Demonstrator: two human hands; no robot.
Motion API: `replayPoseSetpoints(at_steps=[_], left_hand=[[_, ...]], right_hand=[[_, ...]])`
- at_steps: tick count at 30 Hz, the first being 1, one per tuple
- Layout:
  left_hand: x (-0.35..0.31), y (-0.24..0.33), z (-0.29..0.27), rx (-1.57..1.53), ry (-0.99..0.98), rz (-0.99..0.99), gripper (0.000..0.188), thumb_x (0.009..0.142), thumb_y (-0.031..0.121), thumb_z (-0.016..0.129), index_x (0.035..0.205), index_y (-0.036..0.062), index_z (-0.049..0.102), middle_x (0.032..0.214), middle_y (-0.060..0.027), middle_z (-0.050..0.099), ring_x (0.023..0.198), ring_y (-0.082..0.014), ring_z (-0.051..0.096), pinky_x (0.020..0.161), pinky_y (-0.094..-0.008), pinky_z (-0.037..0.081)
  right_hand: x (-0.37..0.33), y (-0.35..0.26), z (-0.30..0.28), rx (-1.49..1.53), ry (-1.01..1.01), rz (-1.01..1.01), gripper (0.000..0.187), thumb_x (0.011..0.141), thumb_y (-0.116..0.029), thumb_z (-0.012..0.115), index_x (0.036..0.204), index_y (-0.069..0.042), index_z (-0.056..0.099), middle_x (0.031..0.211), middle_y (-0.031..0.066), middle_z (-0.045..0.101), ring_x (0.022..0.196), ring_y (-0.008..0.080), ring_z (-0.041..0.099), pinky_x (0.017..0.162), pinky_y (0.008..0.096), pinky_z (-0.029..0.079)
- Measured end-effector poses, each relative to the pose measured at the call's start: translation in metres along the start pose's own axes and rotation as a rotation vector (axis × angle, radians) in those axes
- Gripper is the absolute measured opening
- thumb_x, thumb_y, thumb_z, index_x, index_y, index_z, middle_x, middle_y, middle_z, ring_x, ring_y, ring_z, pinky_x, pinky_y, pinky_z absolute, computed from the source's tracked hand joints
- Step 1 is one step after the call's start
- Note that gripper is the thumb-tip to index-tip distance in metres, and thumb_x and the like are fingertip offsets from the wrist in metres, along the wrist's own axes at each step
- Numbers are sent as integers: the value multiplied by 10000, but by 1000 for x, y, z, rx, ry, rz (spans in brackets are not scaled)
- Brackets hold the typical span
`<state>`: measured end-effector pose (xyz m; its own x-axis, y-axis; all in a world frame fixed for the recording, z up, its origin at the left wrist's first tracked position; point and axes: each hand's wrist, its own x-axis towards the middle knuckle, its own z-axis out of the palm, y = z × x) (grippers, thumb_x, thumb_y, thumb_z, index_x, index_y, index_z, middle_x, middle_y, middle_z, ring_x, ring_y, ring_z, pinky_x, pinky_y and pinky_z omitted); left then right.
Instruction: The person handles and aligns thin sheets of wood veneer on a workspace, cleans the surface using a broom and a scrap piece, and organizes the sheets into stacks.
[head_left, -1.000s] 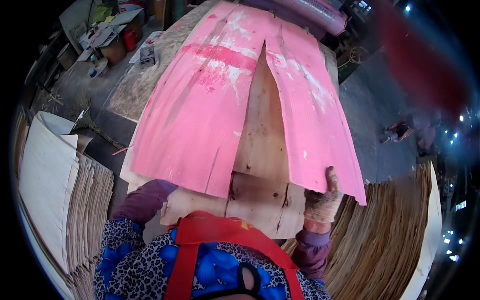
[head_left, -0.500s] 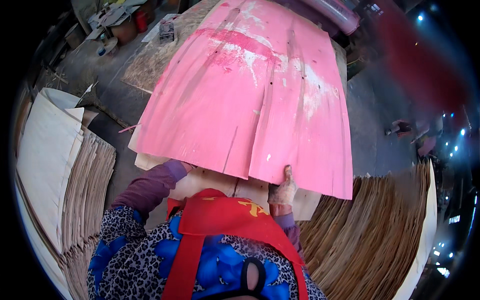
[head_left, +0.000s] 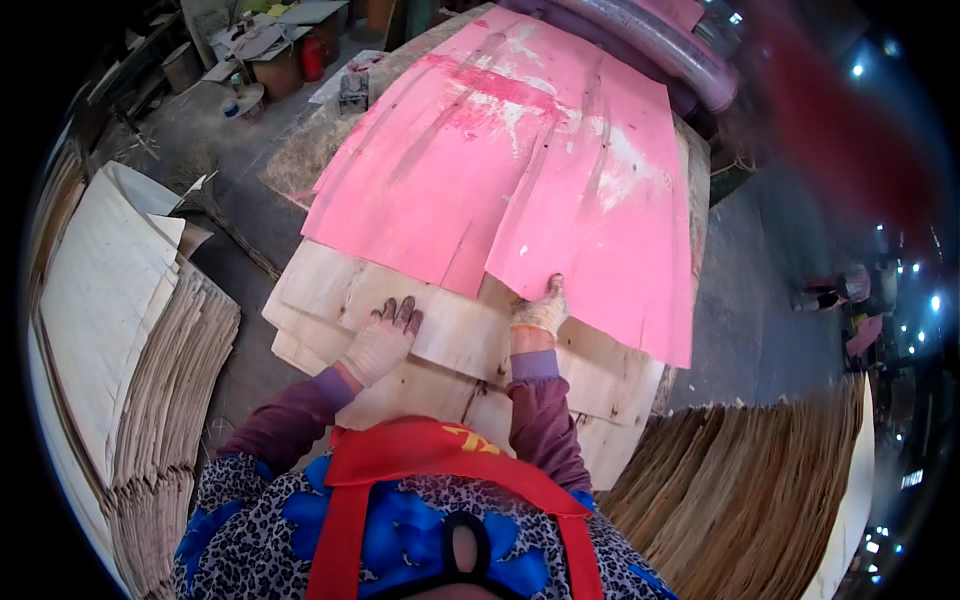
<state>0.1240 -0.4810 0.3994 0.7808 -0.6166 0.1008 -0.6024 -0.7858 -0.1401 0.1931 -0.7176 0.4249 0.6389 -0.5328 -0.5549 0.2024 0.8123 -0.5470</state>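
A: Pink sheet (head_left: 400, 205), position?
B: One, split from its near edge; lying over pale wood sheets (head_left: 455, 335), near strip bare.
A: Hands?
B: Left hand (head_left: 383, 345): open, fingers apart, on the pale sheets, holding nothing. Right hand (head_left: 542, 310): thumb over the pink sheet's near edge, apparently pinching it; other fingers hidden.
A: Progress?
B: Judged: covering largely done; right flap not yet released.

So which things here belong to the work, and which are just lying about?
Part of the work:
pink-coated veneer, its near edge in the right hand
bare veneer underneath, left hand over it
probably the veneer stacks either side

Apparently lying about:
red canister
twig broom
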Motion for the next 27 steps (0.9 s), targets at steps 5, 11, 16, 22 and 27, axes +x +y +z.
replayPoseSetpoints(at_steps=[5,11,16,22,27], left_hand=[[-13,4,18,35,-63,-13,360,787,179,441,1117,40,477,1224,-149,438,1056,-284,469,718,-420,434],[0,1,7,50,-53,48,361,786,183,435,1107,22,476,1203,-157,445,1052,-290,463,713,-402,437],[-45,1,14,19,-49,36,346,761,181,457,1071,32,491,1181,-154,456,995,-297,476,672,-391,428],[-48,3,-2,-41,-17,31,335,757,177,463,1058,36,502,1181,-143,453,1003,-297,474,703,-395,425],[-46,5,5,-78,-34,-13,328,761,173,460,1058,45,513,1180,-137,457,1020,-301,468,709,-407,420]], right_hand=[[35,28,42,29,107,58,422,841,-248,538,1202,-57,430,1147,99,520,1016,265,512,872,455,426],[93,-18,63,159,43,-15,292,824,-272,531,1065,-107,522,977,55,578,835,224,557,674,391,468],[71,-11,14,138,-240,26,385,830,-265,531,1153,-64,474,1060,72,552,912,255,554,739,414,487],[84,50,47,233,68,-3,391,816,-250,544,1138,-39,480,1086,129,538,933,297,544,785,448,477],[143,60,89,263,140,-81,346,771,-247,581,1039,-33,533,999,130,568,869,280,552,754,427,478]])
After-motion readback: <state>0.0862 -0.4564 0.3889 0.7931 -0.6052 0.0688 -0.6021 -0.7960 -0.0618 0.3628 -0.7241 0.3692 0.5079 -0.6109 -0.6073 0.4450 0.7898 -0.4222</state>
